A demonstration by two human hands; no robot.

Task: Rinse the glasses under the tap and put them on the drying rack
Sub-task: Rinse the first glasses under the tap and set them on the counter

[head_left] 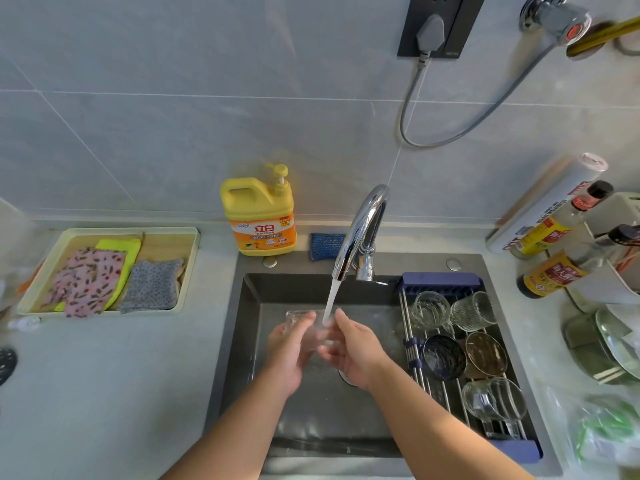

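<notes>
two hands, left [289,356] and right [355,355], grip one glass [323,336] between them.

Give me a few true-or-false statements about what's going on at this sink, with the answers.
1. The left hand and right hand hold a clear glass under water running from the tap. True.
2. The drying rack is empty. False: five glasses lie on it, one dark blue, one amber.
3. The yellow detergent bottle stands left of the tap. True.
4. The tray of cloths sits in the sink. False: it rests on the counter left of the sink.
</notes>
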